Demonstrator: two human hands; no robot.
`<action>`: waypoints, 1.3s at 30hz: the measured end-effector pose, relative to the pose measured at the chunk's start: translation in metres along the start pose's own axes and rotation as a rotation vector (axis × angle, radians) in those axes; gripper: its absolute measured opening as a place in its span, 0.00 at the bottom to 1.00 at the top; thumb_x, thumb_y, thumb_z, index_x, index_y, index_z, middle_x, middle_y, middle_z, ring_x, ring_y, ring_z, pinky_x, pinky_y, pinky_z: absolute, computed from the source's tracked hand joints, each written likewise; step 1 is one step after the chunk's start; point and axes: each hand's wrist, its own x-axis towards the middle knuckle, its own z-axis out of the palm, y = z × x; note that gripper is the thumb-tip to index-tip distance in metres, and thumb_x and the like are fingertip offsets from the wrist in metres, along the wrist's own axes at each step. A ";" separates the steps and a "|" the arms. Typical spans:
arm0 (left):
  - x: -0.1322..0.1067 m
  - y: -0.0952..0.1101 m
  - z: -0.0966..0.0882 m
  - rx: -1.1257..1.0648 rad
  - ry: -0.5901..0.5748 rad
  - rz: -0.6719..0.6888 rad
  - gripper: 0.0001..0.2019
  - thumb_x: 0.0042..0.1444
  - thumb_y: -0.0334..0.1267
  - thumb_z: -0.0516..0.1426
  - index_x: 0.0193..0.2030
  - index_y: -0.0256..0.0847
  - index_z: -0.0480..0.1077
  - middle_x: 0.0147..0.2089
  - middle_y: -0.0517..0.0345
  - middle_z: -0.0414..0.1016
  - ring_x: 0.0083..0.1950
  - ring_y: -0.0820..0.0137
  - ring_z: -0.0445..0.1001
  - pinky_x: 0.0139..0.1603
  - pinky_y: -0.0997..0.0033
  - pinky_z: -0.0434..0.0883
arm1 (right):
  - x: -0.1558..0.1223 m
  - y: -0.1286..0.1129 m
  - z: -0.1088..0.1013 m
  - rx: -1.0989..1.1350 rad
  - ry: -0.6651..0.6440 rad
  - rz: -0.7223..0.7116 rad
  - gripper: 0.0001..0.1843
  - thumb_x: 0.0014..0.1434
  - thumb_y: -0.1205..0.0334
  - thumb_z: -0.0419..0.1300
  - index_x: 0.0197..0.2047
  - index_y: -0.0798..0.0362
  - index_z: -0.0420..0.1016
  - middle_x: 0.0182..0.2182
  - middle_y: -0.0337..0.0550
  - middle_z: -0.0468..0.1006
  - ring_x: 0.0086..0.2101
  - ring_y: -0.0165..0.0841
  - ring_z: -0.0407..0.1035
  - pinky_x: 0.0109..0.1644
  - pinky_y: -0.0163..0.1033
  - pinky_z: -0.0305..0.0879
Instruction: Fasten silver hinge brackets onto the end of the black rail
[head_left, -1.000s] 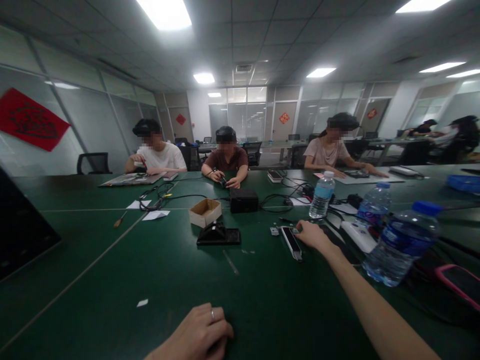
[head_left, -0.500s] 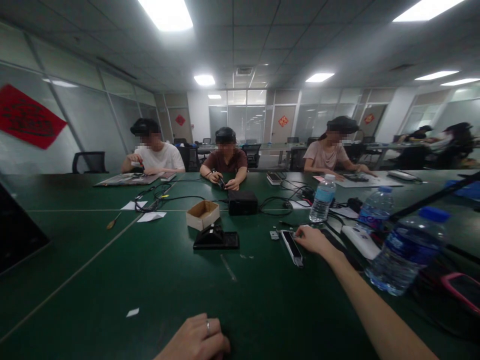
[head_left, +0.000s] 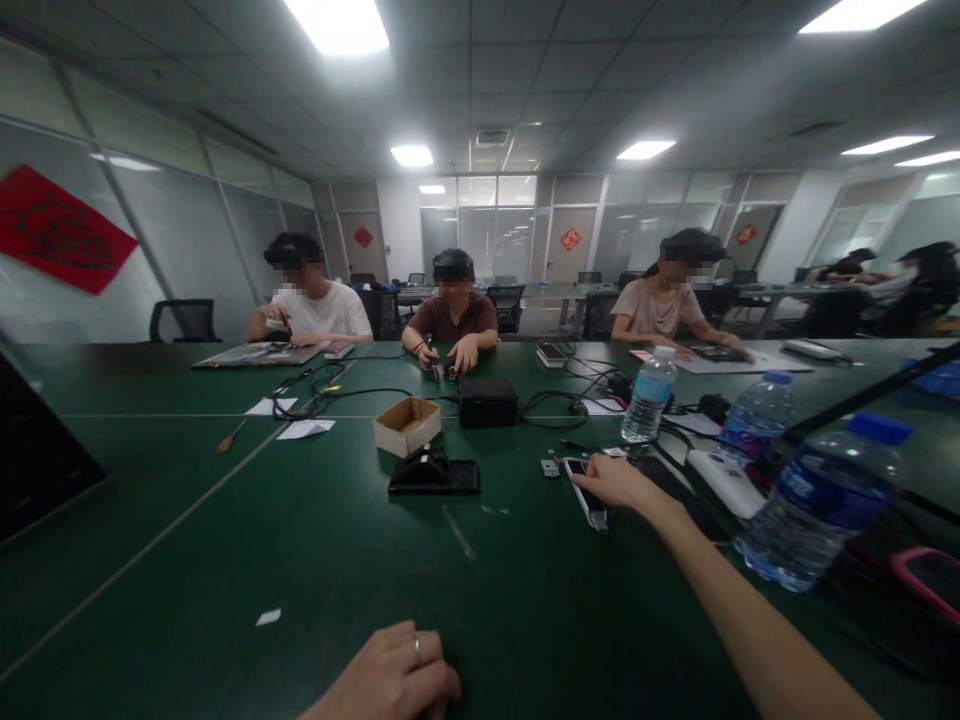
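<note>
My right hand [head_left: 622, 482] reaches across the green table, its fingertips lying on the upper end of a slim black-and-silver phone-like device [head_left: 586, 495]. A small metal part [head_left: 550, 467] lies just left of that device. My left hand [head_left: 386, 675] rests on the table at the bottom edge of the view, fingers curled and holding nothing, with a ring on one finger. Part of this hand is cut off by the frame.
A cardboard box [head_left: 407, 427], a black stand [head_left: 433, 472] and a black case [head_left: 487, 402] sit ahead. Water bottles [head_left: 821, 500] and a white power strip [head_left: 724, 483] stand right, among cables. A small screwdriver [head_left: 231, 436] lies left. Several co-workers sit across the table.
My right hand has slid left onto the upper end of the device. The view has shifted slightly, and the co-worker straight ahead has raised one hand a little.
</note>
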 end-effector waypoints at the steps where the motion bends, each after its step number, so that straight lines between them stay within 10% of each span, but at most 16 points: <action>1: 0.000 0.000 0.000 -0.001 0.001 -0.003 0.13 0.54 0.22 0.50 0.40 0.44 0.65 0.35 0.59 0.73 0.34 0.70 0.70 0.36 0.73 0.64 | -0.002 -0.002 0.001 0.001 -0.001 0.001 0.19 0.58 0.46 0.56 0.37 0.54 0.73 0.35 0.49 0.79 0.35 0.40 0.74 0.33 0.36 0.63; 20: 0.000 -0.001 0.000 0.004 -0.012 -0.017 0.13 0.54 0.23 0.49 0.41 0.45 0.65 0.36 0.59 0.74 0.34 0.70 0.71 0.37 0.72 0.64 | -0.015 -0.017 0.004 -0.018 -0.044 0.055 0.25 0.60 0.48 0.54 0.52 0.58 0.64 0.47 0.60 0.74 0.44 0.47 0.73 0.41 0.42 0.66; 30: -0.007 -0.043 0.056 0.025 -0.026 0.019 0.07 0.55 0.29 0.56 0.37 0.47 0.67 0.32 0.64 0.74 0.29 0.72 0.69 0.29 0.72 0.59 | -0.026 -0.021 0.015 0.050 0.009 0.055 0.23 0.60 0.52 0.54 0.53 0.59 0.61 0.47 0.59 0.74 0.41 0.44 0.74 0.40 0.43 0.67; 39: 0.001 -0.003 0.003 -0.010 -0.109 -0.103 0.11 0.54 0.25 0.54 0.41 0.45 0.67 0.40 0.61 0.74 0.37 0.70 0.72 0.37 0.73 0.63 | -0.054 -0.012 0.044 0.050 0.224 -0.053 0.27 0.59 0.53 0.53 0.59 0.55 0.59 0.51 0.56 0.68 0.49 0.46 0.67 0.46 0.45 0.66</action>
